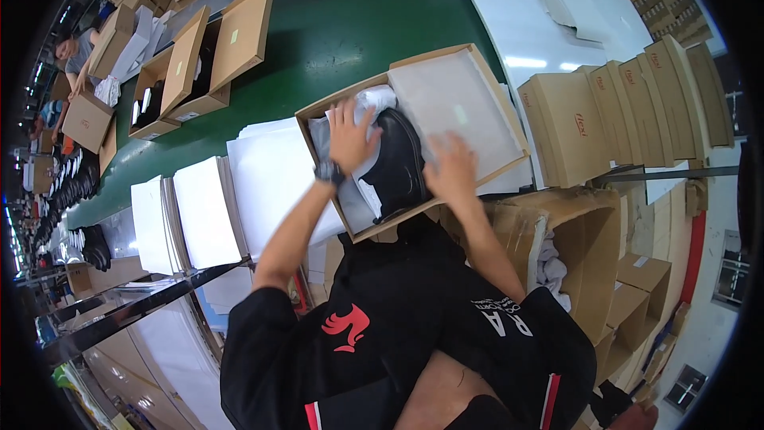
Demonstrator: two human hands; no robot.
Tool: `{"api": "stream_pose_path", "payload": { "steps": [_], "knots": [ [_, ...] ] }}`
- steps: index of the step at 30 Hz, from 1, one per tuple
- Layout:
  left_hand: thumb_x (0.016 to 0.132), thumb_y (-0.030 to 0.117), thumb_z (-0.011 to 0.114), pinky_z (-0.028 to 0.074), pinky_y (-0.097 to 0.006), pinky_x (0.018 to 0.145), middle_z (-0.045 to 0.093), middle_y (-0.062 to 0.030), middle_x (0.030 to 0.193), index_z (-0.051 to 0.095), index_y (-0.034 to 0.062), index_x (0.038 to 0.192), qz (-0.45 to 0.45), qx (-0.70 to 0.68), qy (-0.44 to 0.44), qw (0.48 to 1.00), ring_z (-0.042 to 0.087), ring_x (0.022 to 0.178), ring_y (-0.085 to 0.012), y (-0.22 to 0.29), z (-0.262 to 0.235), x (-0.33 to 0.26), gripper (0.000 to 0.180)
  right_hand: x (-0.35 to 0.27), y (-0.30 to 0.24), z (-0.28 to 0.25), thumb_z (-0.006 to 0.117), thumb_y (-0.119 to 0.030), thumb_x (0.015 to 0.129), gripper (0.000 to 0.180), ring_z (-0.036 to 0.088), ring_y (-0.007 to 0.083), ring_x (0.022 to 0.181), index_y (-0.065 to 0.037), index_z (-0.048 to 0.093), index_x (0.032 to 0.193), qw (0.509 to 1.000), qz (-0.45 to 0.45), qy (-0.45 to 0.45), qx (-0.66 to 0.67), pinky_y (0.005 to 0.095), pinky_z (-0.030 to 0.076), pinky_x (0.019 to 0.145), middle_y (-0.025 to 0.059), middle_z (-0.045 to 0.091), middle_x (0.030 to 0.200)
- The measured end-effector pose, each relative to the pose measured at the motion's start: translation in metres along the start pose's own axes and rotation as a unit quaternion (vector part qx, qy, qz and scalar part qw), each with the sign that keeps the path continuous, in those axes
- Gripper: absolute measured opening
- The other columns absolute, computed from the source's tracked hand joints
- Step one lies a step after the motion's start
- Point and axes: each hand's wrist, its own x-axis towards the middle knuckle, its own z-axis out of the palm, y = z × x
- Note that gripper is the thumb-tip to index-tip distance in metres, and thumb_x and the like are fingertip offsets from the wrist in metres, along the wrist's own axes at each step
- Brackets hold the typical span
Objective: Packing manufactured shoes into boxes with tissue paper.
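Black short-sleeved shirt (398, 334) with a red emblem is seen at 6 o'clock, closest to the lens, and both bare forearms rise from it toward the centre. Left hand (350, 137), a dark wristwatch (329, 172) on its wrist, is laid flat with fingers spread wide on white tissue paper (374, 103) inside an open cardboard shoebox (314, 123) near the centre. Right hand (451, 166), blurred, is laid open on a white paper sheet (458, 99) that covers the box's half toward 2 o'clock; whether the sheet is pinched cannot be told. Black shoe (398, 163) is lodged in the box between the two hands, touching the tissue. Green conveyor belt (334, 32) is run from 12 o'clock toward 9 o'clock beneath the box. Stacks of white paper (207, 211) are laid at 9 o'clock, just beside the box. Closed brown shoeboxes (621, 111) are ranged upright at 3 o'clock. Large open carton (573, 231) holding white wadding is placed at 4 o'clock. Further open shoeboxes (191, 72) are set on the belt at 10 o'clock, near another person (76, 52) at the far edge.
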Motion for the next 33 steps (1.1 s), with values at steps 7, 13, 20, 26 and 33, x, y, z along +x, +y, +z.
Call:
{"api": "stream_pose_path", "payload": {
  "steps": [7,13,20,26,33],
  "knots": [
    [0.088,0.052,0.065,0.017,-0.071,0.11,0.033,-0.0292,0.149,0.046,0.0167,0.147,-0.104,-0.047,-0.137,0.984,0.031,0.136,-0.0484,0.104,-0.001,-0.086,0.072,0.061,0.105,0.065,0.05,-0.053,0.099,0.076,0.022,0.047,0.147,-0.013,0.024,0.157,0.966,0.157,0.081,0.191,0.0662,0.017,0.114,0.028,0.028,0.157],
    [0.087,0.041,0.062,0.01,-0.073,0.112,0.024,-0.0292,0.155,0.048,0.0121,0.144,-0.09,-0.134,-0.19,0.968,0.025,0.14,-0.0489,0.077,0.019,-0.107,0.065,-0.001,-0.073,-0.018,0.061,-0.017,0.094,0.063,0.04,0.0377,0.143,0.003,0.038,0.149,0.821,-0.12,-0.146,0.538,0.0414,0.033,0.115,0.026,0.041,0.152],
    [0.089,0.003,0.061,0.024,-0.056,0.118,0.048,-0.0219,0.144,0.064,0.0085,0.125,-0.173,-0.231,0.02,0.957,0.042,0.137,-0.0416,0.078,-0.023,-0.11,0.037,0.078,0.063,-0.026,0.059,-0.019,0.097,0.04,0.058,0.0345,0.123,0.003,0.058,0.131,0.911,-0.034,0.264,0.316,0.0424,0.044,0.104,0.0204,0.061,0.131],
    [0.089,-0.007,0.057,0.049,-0.037,0.097,0.063,-0.0189,0.124,0.069,0.0017,0.112,-0.266,-0.221,0.218,0.913,0.062,0.115,-0.0343,0.072,-0.073,-0.095,0.028,0.074,0.017,0.038,0.035,-0.03,0.109,0.056,0.026,0.0257,0.149,0.001,0.027,0.155,0.82,-0.147,-0.032,0.552,0.0376,0.017,0.123,0.016,0.031,0.16],
    [0.095,-0.005,0.054,0.047,-0.037,0.101,0.064,-0.0175,0.121,0.061,-0.002,0.126,-0.268,-0.263,0.41,0.831,0.061,0.115,-0.0292,0.039,-0.141,-0.069,0.032,0.017,-0.089,-0.081,0.065,-0.016,0.095,0.039,0.057,0.0341,0.124,-0.002,0.06,0.131,0.873,-0.168,0.006,0.459,0.0374,0.048,0.099,0.017,0.063,0.13]
  ]
}}
